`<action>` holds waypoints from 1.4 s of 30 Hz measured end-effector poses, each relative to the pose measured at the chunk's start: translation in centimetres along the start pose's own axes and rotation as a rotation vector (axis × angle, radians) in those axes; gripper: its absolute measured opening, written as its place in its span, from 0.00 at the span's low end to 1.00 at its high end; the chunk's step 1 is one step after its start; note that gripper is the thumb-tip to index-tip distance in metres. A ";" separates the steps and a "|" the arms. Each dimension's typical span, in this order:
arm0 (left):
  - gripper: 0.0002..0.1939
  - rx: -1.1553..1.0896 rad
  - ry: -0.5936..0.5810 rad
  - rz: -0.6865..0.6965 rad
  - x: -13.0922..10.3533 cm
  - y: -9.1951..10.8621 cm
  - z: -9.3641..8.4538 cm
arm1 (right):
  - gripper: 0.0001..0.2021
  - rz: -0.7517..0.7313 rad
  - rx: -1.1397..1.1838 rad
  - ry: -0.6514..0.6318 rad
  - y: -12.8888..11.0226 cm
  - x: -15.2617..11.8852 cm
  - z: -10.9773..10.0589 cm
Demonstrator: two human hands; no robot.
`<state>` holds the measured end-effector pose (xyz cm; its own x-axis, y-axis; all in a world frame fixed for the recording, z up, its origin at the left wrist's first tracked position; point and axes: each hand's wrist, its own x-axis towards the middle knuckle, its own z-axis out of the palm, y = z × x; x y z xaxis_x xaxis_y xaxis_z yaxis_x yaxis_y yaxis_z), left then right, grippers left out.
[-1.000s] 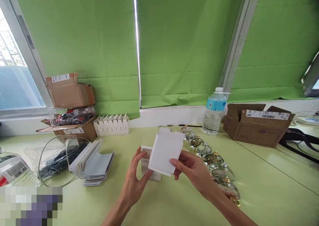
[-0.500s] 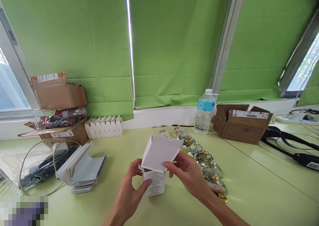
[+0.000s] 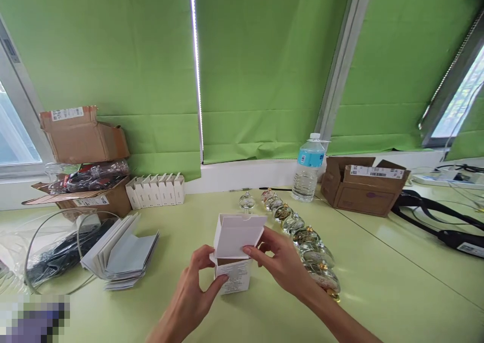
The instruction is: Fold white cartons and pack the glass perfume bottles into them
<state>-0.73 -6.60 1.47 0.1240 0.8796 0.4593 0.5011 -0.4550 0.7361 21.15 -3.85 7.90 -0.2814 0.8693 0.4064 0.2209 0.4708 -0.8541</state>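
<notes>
A small white cardboard box with fine print on its near side (image 3: 236, 277) is at the near middle of the pale green table (image 3: 363, 292), its top open. The left hand (image 3: 192, 288) pinches its left side, thumb on the printed face and fingers curled at the upper edge, with a narrow gap between thumb and fingers filled by the box. The right hand (image 3: 282, 260) has its thumb and fingers closed on a folded white card piece (image 3: 240, 236), which is tilted up over the box opening.

Just right of the box, a row of shiny glass ornaments with gold caps (image 3: 293, 223) runs from far to near beside the right hand; a single clear glass ornament (image 3: 247, 200) sits left of its far end. To the left lies a fanned stack of flattened white cartons (image 3: 130, 255), and farther back stands a line of upright white cartons (image 3: 156, 191). At the far right are a clear water bottle with a blue label (image 3: 308, 169) and an open brown cardboard box (image 3: 365, 194).
</notes>
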 end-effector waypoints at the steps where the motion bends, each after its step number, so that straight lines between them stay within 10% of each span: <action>1: 0.23 0.012 -0.011 0.017 0.0 -0.2 0.0 | 0.12 0.007 0.006 -0.006 0.0 0.1 0.0; 10: 0.22 -0.036 -0.080 -0.033 0.3 0.3 -0.4 | 0.16 0.126 0.361 0.055 0.5 0.2 -0.1; 26: 0.35 0.112 -0.029 -0.200 -0.8 -1.1 0.8 | 0.14 0.151 0.029 -0.031 -0.9 -0.8 0.9; 42: 0.27 0.075 -0.001 0.075 -0.5 -0.5 0.8 | 0.14 0.080 -0.259 -0.034 -0.4 -0.5 -1.7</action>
<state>-0.39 -6.69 0.49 0.1647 0.8437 0.5109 0.5531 -0.5079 0.6603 22.79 -4.24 8.60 -0.2839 0.9018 0.3259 0.4740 0.4274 -0.7698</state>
